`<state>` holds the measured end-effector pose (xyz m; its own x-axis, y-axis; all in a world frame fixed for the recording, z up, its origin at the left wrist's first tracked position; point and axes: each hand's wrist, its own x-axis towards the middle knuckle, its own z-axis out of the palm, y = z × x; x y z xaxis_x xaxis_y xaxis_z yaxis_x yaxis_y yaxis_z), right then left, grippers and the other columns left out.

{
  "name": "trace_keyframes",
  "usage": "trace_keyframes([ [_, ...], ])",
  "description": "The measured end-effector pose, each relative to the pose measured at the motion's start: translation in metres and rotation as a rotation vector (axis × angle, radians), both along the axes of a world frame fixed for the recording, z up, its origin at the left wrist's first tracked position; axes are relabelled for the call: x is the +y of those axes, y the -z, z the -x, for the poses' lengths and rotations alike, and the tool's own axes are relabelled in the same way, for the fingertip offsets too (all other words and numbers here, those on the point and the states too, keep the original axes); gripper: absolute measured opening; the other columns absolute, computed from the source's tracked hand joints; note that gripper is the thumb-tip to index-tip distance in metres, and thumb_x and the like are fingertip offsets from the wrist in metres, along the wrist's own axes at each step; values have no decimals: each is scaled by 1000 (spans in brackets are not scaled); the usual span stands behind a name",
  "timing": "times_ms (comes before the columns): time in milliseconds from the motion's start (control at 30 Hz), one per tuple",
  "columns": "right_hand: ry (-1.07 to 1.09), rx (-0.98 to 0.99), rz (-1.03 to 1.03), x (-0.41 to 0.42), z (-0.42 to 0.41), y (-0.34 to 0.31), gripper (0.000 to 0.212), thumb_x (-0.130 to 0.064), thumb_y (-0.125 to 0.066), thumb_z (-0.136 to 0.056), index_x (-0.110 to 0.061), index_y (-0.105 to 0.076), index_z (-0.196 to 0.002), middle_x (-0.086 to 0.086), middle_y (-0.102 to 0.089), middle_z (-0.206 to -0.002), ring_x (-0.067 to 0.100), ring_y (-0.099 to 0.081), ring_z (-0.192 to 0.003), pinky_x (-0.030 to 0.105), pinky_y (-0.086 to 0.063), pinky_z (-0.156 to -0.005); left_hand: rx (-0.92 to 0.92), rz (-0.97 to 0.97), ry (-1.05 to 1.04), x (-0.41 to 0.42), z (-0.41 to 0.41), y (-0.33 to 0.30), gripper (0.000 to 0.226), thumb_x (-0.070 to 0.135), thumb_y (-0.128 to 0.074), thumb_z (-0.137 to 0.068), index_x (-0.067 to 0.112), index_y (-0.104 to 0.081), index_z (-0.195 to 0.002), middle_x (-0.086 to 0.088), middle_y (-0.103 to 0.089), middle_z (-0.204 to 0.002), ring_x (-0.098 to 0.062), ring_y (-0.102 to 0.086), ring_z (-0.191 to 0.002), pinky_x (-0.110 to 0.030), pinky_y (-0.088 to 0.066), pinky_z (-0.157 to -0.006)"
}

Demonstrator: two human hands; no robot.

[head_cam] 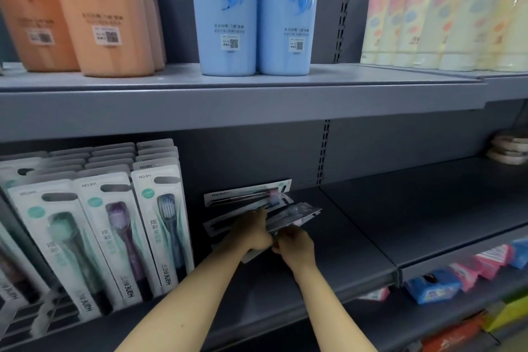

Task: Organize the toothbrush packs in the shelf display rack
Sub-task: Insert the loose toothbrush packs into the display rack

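Your left hand [251, 230] lies over the loose packs [248, 200] flat on the shelf [357, 237], fingers reaching across them, probably to gather them for the rack [94, 223] well to its left, where packs stand upright in rows. Your right hand [294, 244], touching the left, pinches the near edge of one tilted pack [297, 213]. How firmly the left grip holds, you cannot tell; both hands hide the packs' lower ends.
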<state>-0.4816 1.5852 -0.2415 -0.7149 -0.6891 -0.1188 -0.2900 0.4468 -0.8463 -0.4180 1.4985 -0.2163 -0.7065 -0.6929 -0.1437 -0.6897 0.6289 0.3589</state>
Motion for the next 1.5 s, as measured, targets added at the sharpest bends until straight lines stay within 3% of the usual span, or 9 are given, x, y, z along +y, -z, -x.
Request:
trace_keyframes([
  [133, -52, 107, -107, -4, 0, 0, 30, -3, -48, -82, -15, -40, -55, -2, -49, -64, 16, -48, -71, 17, -31, -47, 12, -106, -24, -6, -5, 1, 58, 17, -60, -85, 13, -35, -137, -13, -50, -133, -29, -51, -118, -31, -43, -83],
  [400, 11, -85, 47, -6, 2, 6, 25, -6, -43, -82, -12, -59, -64, 6, -67, -70, 26, -65, -78, 33, -52, -70, -16, -103, -207, -8, -12, 13, 64, 38, -74, -66, 13, -54, -121, -3, -62, -114, -22, -59, -108, -31, -49, -91],
  [533, 139, 57, -14, -6, 9, 5, 24, -3, -36, -93, -2, -58, -85, 5, -59, -80, 21, -52, -75, 12, -28, -42, 59, -92, -315, -3, -16, 10, 49, 40, -66, -72, 12, -52, -110, -4, -61, -103, -26, -59, -108, -36, -45, -96],
  [667, 339, -167, 143, -21, 5, 5, 30, -6, -42, -93, 8, -46, -119, 25, -54, -118, 34, -54, -102, 24, -38, -70, 266, -138, -384, -13, -19, 5, 52, 16, -61, -75, 5, -40, -121, -14, -56, -118, -33, -57, -109, -36, -51, -86],
  [767, 438, -441, 294, -31, -4, -1, 42, -9, -46, -91, 2, -39, -131, 24, -49, -127, 36, -52, -110, 34, -41, -81, 199, -135, -399, -23, -16, 3, 58, 18, -61, -75, 5, -40, -127, -16, -48, -127, -34, -53, -115, -35, -49, -86],
  [900, 528, -815, 455, -30, -2, -14, 40, -7, -45, -89, -1, -43, -128, 18, -53, -116, 33, -53, -98, 41, -48, -84, 134, -184, -352, -29, -10, 1, 57, 20, -58, -70, 7, -47, -124, -14, -49, -123, -31, -54, -109, -32, -48, -78],
  [1067, 479, -971, 480, -26, 5, -22, 41, -8, -47, -90, -4, -40, -130, 20, -52, -120, 36, -54, -107, 48, -49, -90, 204, -358, -263, -31, -12, -1, 22, 10, -59, -69, 8, -58, -92, -4, -53, -76, -18, -54, -68, -23, -37, -55],
  [1333, 418, -977, 442, -34, -5, -16, 33, -7, -45, -91, -2, -49, -124, 17, -61, -107, 22, -58, -79, 27, -48, -57, 243, -468, -194, -25, -19, -14, 28, 22, -59, -74, 12, -63, -99, -8, -61, -99, -19, -58, -86, -31, -45, -71],
  [1500, 303, -877, 324, -39, -9, -17, 12, -2, -45, -88, -1, -57, -91, 11, -52, -70, 18, -47, -60, 26, -38, -55, 332, -557, -200, -12, -20, -15, 32, 22, -58, -70, 12, -64, -99, -12, -66, -95, -25, -63, -86, -35, -51, -75],
])
